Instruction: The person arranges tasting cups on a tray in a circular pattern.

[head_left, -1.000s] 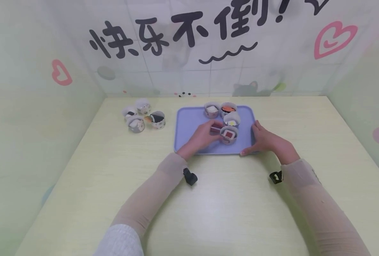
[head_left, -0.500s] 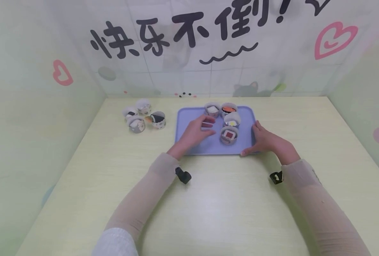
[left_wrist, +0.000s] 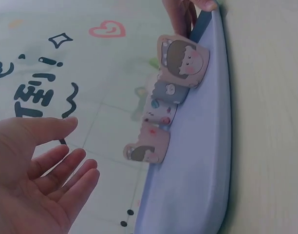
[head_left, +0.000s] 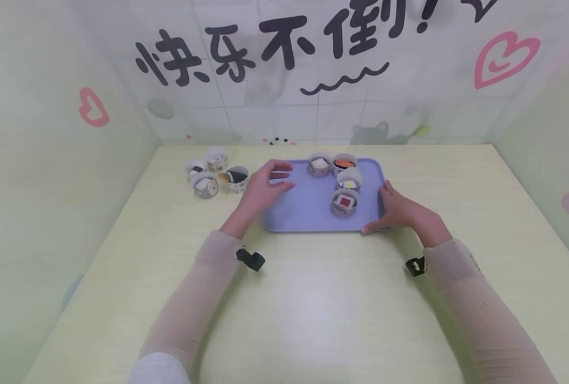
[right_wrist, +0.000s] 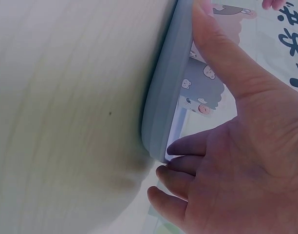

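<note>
- The light blue-violet, shallow rectangular tray [head_left: 303,208] lies flat on the pale wood-grain desk [head_left: 322,298].
- On its right half stand four small patterned cups, paper by their look: a white-filled cup [head_left: 319,172], an orange-filled cup [head_left: 344,157], a white-and-yellow-filled cup [head_left: 348,173] and, nearest to the person, a cup with a dark red square [head_left: 343,212]. I cannot tell whether they touch.
- The right hand [head_left: 398,208] grips the near right corner of the tray with thumb and fingers.
- The left hand [head_left: 262,184] is open, fingers relaxed, holding nothing, over the tray's left end.
- Left of the tray, four similar cups stand grouped on the desk; the black-and-orange-filled cup [head_left: 238,188] is nearest to the left hand.
- In my judgement, a pull or lift at the gripped corner could make the cups slide or tip; a low sweep of the left hand could knock the black-and-orange-filled cup.
- The head view shows the fillings; the left wrist view shows instead the cartoon prints outside, and the right wrist view the tray's side wall.
</note>
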Demonstrator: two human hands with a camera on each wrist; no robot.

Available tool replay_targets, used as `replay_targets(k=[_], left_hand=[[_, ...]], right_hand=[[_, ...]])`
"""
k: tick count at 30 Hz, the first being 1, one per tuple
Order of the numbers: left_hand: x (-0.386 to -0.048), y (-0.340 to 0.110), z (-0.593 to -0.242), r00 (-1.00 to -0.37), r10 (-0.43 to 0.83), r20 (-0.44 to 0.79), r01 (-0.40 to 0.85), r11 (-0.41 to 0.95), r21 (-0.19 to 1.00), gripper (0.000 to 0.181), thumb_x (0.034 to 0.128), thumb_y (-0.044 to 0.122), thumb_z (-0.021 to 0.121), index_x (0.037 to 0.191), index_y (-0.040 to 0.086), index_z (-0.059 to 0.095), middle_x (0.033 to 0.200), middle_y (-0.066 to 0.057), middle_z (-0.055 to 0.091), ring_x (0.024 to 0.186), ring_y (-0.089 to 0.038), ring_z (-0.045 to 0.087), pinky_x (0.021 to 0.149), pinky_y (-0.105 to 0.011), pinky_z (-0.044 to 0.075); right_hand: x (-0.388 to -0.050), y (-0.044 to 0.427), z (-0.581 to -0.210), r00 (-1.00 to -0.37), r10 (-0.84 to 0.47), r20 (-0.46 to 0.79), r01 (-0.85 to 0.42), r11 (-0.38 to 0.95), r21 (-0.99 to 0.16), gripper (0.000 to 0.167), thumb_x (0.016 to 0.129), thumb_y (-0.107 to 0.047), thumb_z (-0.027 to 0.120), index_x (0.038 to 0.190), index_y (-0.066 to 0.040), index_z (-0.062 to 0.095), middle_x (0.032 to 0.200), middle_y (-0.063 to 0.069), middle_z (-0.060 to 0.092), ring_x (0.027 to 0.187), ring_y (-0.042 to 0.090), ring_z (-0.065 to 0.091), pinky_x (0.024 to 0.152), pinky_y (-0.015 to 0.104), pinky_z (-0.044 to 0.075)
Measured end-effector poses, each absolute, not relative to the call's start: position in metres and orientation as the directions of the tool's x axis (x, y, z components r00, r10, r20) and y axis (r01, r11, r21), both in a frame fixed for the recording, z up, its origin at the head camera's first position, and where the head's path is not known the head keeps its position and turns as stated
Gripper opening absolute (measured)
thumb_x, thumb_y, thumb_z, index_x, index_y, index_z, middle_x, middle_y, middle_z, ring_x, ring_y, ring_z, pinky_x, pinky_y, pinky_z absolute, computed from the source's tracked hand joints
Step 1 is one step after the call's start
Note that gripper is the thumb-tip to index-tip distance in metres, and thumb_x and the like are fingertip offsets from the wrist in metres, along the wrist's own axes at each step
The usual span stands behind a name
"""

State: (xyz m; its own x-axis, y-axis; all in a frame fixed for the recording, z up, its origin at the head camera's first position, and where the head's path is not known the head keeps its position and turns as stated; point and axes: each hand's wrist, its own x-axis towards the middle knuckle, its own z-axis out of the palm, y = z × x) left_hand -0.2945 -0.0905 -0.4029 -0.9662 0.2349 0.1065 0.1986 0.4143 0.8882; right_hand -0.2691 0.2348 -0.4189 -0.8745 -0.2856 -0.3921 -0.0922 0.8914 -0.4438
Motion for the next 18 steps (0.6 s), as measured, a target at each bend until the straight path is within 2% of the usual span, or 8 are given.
replay_targets(k=[5,11,18], left_hand=[[-0.295,-0.122,-0.397,-0.974,0.17,0.148,0.204,0.39,0.898,0.046,0.092,0.008,0.07,0.134,0.002,0.053,0.139,-0.016,0.059,0.131,-0.034,0.056,0.108,-0.039,0.051],[-0.295,-0.163,-0.394,-0.985,0.072,0.159,0.175,0.458,0.872,0.046,0.0934,0.011,0.069,0.135,0.003,0.052,0.14,-0.015,0.058,0.131,-0.031,0.057,0.109,-0.04,0.05],[-0.286,-0.211,-0.393,-0.985,-0.063,0.16,0.11,0.489,0.865,0.047,0.0942,0.01,0.067,0.137,0.0,0.049,0.143,-0.018,0.055,0.134,-0.033,0.053,0.113,-0.041,0.046]], right_hand=[[-0.269,0.235,-0.42,-0.874,-0.283,-0.396,-0.091,0.894,-0.438,0.138,0.074,-0.056,0.082,0.151,0.015,-0.008,0.159,0.036,-0.017,0.149,0.053,-0.004,0.124,0.061,0.008],[-0.269,0.237,-0.421,-0.876,-0.285,-0.39,-0.094,0.892,-0.441,0.137,0.075,-0.055,0.082,0.151,0.016,-0.008,0.159,0.037,-0.016,0.149,0.054,-0.003,0.124,0.062,0.008],[-0.269,0.234,-0.419,-0.873,-0.28,-0.398,-0.092,0.898,-0.429,0.137,0.075,-0.056,0.081,0.151,0.015,-0.007,0.159,0.037,-0.016,0.149,0.053,-0.004,0.124,0.061,0.008]])
